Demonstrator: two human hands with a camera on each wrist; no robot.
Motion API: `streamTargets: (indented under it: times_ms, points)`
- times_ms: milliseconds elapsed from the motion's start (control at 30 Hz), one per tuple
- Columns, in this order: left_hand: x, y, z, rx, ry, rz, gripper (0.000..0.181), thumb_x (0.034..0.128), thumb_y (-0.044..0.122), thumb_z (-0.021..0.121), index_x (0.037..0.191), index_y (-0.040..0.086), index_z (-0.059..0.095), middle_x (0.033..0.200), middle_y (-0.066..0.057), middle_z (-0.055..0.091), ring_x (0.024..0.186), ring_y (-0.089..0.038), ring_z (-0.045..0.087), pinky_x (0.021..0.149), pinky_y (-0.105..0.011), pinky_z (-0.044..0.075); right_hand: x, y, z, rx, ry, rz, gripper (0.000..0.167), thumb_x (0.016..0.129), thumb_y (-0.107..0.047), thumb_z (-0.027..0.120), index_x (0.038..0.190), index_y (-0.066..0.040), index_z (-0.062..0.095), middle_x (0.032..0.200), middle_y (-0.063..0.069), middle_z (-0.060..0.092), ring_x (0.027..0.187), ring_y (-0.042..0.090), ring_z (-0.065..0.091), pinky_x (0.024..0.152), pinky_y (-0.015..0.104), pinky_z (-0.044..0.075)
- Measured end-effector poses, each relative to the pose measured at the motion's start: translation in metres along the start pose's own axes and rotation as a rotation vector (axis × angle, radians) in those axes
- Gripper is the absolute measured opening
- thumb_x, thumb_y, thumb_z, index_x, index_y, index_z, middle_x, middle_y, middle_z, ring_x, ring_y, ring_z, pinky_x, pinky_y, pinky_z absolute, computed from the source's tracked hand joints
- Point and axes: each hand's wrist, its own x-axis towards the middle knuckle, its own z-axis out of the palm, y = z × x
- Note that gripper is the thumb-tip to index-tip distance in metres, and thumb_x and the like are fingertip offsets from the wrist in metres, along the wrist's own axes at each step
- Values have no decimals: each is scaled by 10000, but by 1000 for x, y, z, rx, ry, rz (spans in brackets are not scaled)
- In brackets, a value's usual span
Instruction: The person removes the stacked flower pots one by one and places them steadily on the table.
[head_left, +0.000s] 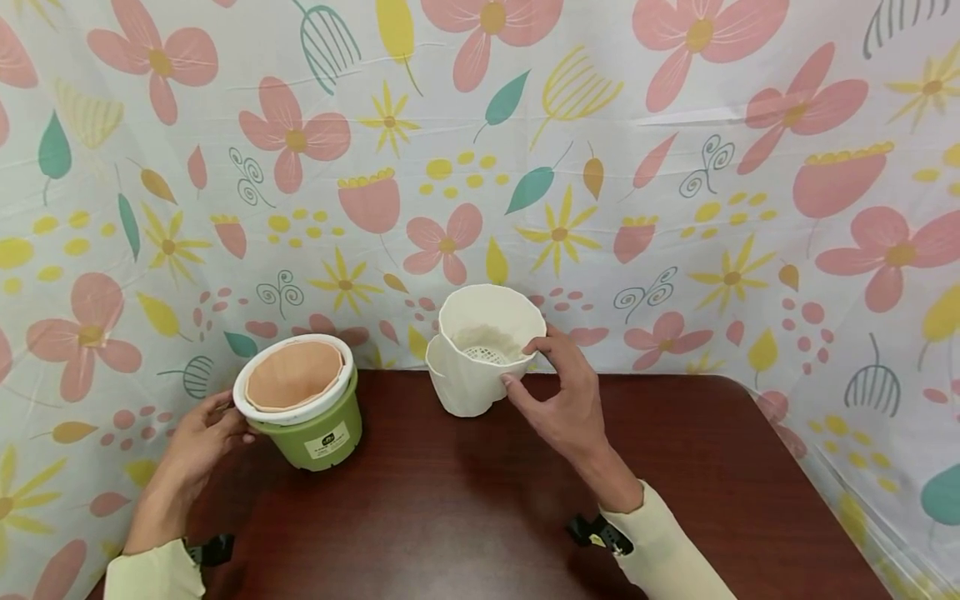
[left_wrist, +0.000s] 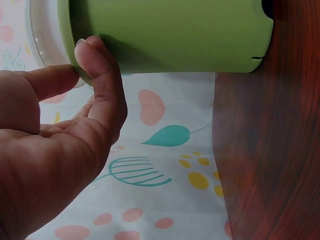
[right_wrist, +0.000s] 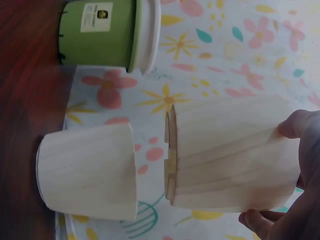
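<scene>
At the left, a green pot (head_left: 324,442) with a label stands on the table, a white-rimmed pot (head_left: 247,406) and a peach pot (head_left: 294,377) nested inside. My left hand (head_left: 201,442) holds its rim from the left; the left wrist view shows the thumb and a finger (left_wrist: 99,62) at the green rim. My right hand (head_left: 566,398) pinches the rim of a larger cream pot (right_wrist: 230,155), raised off the table. Below and just left of it, a smaller cream pot (right_wrist: 87,172) stands upright on the table, partly hidden in the head view.
The dark brown table (head_left: 420,517) has its back edge against a hanging floral cloth (head_left: 480,167). That cloth also runs along the left and right sides. Dark straps (head_left: 600,533) are on both wrists.
</scene>
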Motion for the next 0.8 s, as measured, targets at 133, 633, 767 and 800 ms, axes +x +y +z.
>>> streamTargets:
  times_ms: [133, 633, 767, 800]
  points:
    - [1, 0, -1, 2, 1, 4, 722, 1152, 352, 448, 1637, -108, 174, 1403, -238, 513, 929, -27, 668, 815, -279, 615, -1, 5, -8, -39, 13, 19, 367, 842, -138, 876, 1133, -54, 670, 1402, 149, 651, 1242, 359, 622, 1056, 348, 536]
    - [0, -1, -1, 14, -3, -2, 727, 1149, 369, 452, 1634, -103, 187, 1405, -234, 534, 940, -23, 669, 833, -290, 617, 2, 9, -29, -68, 60, 59, 383, 815, -25, 876, 1124, -5, 652, 1397, 147, 643, 1258, 326, 603, 1091, 218, 484]
    - [1, -1, -1, 12, -4, 12, 712, 1150, 344, 454, 1627, -115, 193, 1347, -177, 569, 939, -20, 674, 823, -290, 618, 6, -4, -35, -77, 86, 74, 381, 794, 54, 860, 1099, 52, 633, 1386, 195, 628, 1260, 319, 604, 1087, 199, 480]
    - [1, -1, -1, 11, -5, 14, 713, 1151, 346, 453, 1627, -115, 192, 1354, -184, 564, 941, -17, 673, 822, -288, 618, 8, -7, -37, -79, 92, 74, 379, 787, 69, 857, 1090, 67, 630, 1377, 215, 627, 1255, 332, 606, 1086, 203, 483]
